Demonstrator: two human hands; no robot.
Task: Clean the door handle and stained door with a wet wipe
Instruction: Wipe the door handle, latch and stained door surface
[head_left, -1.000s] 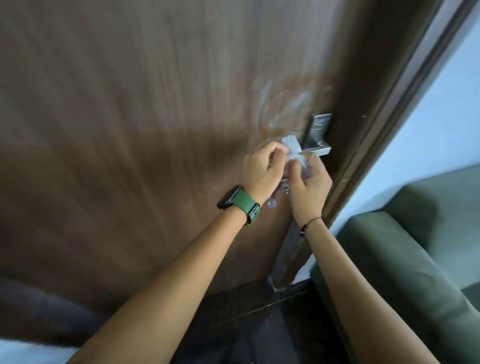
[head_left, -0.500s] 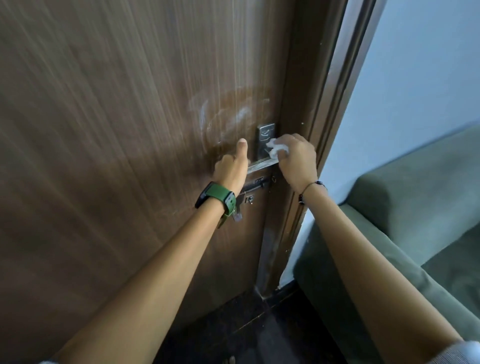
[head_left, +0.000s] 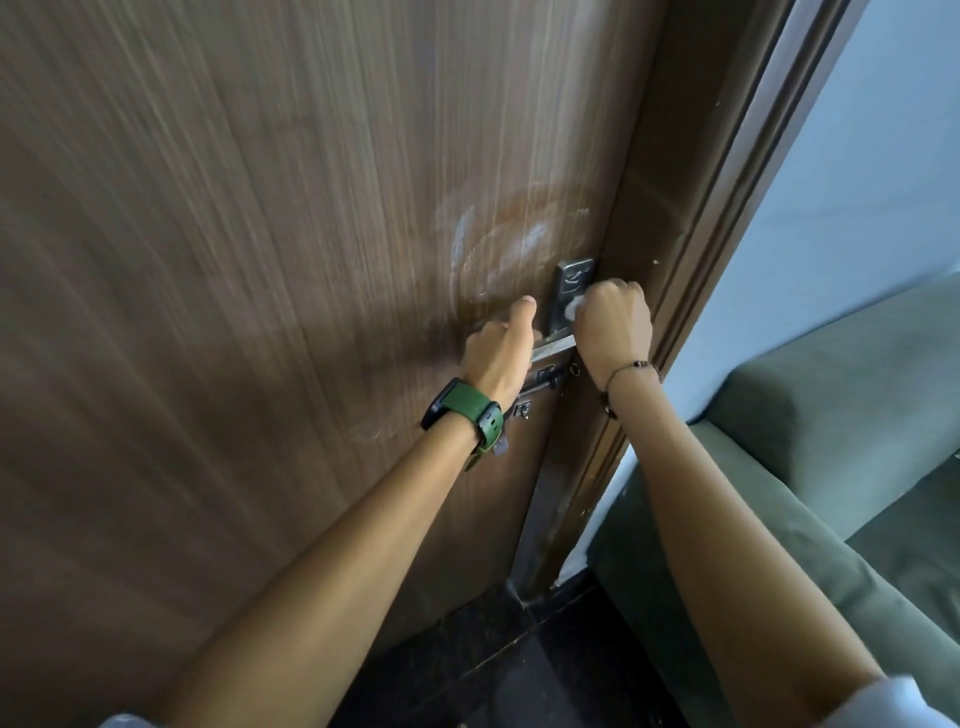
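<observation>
A brown wooden door (head_left: 260, 260) fills most of the view, with a whitish smeared stain (head_left: 498, 249) above the handle. The metal door handle (head_left: 553, 347) and its backplate (head_left: 569, 283) sit at the door's right edge. My left hand (head_left: 501, 353), with a green watch on the wrist, grips the lever's left end, thumb up against the door. My right hand (head_left: 615, 327) is closed around a white wet wipe (head_left: 571, 310), pressing it on the backplate just above the lever. Most of the wipe is hidden in my fist.
A sliding bolt (head_left: 545, 382) and keys (head_left: 522, 410) sit under the handle. The dark door frame (head_left: 691, 260) runs along the right, then a pale wall (head_left: 857, 182). A green sofa (head_left: 831, 441) stands close at the right. Dark floor (head_left: 493, 665) lies below.
A second ago both hands held the wipe by the handle. My left hand has since let go and taken the lever, while my right hand carried the wipe onto the backplate.
</observation>
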